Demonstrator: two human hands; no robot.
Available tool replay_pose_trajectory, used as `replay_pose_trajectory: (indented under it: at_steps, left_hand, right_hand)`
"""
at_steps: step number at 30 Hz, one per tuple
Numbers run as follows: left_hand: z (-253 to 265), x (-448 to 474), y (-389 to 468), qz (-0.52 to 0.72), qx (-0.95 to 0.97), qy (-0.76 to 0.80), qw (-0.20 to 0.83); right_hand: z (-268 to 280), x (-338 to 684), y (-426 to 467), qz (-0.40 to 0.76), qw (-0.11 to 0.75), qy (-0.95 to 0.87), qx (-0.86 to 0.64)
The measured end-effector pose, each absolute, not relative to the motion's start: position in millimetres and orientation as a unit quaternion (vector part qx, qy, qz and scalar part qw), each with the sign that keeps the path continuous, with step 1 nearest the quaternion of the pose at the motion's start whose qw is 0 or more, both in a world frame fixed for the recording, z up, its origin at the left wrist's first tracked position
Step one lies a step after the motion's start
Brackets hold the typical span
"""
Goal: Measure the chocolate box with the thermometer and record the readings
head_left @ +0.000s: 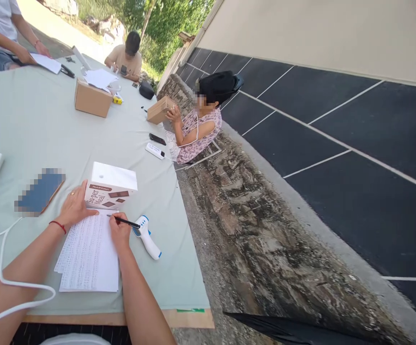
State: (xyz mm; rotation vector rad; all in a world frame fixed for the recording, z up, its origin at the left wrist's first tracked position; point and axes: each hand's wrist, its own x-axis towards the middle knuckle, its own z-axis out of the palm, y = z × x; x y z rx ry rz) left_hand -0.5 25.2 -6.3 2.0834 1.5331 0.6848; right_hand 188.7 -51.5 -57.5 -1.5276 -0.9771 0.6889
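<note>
Holding a black pen point(130, 222) in my right grip point(120, 232), fingers closed around it, I have its tip at the upper part of the handwritten pages point(91, 261). My left grip point(72, 207) is spread, thumb on the top edge of those pages and fingers alongside the white box point(118, 177) (its printing reads "Super Meal"), which stands just beyond them. A white-and-blue handheld thermometer point(149, 239) lies just right of my right grip; a phone point(40, 191) lies left of my left one. A white cable point(2, 258) loops over my left forearm. Farther along the worktop point(150, 187), two small devices point(155, 151) lie near its right edge, and a cardboard carton point(91, 101) has papers point(100, 79) on top. On the right, a seated co-worker in a dark cap point(218, 88) holds a smaller carton point(160, 110).
</note>
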Motion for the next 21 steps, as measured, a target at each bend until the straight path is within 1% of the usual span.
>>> replay_pose_trajectory:
  at_steps: [11, 21]
  left_hand:
    - [-5.0, 0.4, 25.1, 0.242, 0.753, 0.563, 0.239]
    - [-2.2, 1.9, 23.3, 0.248, 0.757, 0.554, 0.242]
  right_hand:
    - [-50.2, 190.2, -54.2, 0.306, 0.552, -0.421, -0.652]
    - [-51.3, 188.4, -52.6, 0.287, 0.555, -0.420, -0.658]
